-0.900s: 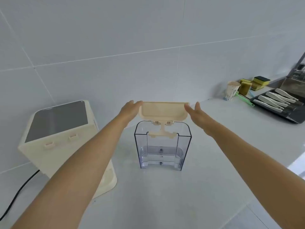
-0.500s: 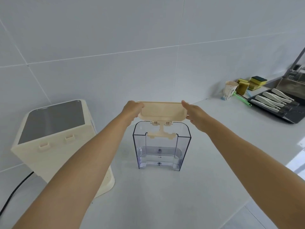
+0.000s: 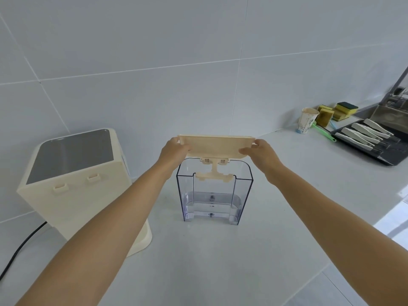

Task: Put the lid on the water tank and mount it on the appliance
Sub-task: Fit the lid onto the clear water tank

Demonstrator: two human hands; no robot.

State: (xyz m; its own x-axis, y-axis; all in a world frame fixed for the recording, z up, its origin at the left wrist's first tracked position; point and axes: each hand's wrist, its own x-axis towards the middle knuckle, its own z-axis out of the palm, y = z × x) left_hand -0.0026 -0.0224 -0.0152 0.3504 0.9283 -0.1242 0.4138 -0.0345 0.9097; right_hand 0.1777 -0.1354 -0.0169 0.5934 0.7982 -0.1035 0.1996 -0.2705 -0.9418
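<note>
A clear plastic water tank (image 3: 213, 193) stands upright on the white counter, with a little water at its bottom. A cream lid (image 3: 215, 145) is tilted up at the tank's top rear edge, its hinge piece reaching down to the tank's notch. My left hand (image 3: 173, 150) grips the lid's left end and my right hand (image 3: 258, 150) grips its right end. The cream appliance (image 3: 72, 175), with a dark glossy top and two clips on its near side, stands to the left of the tank.
A black power cord (image 3: 19, 248) runs from the appliance toward the left edge. At the far right are a paper cup (image 3: 308, 120), yellow sponges (image 3: 335, 112), a green brush and a dark tray (image 3: 371, 140) of white utensils. A tiled wall stands behind.
Both hands closed from flat against the lid's ends to gripping them. The lid stays tilted above the tank's top; the view shifted slightly.
</note>
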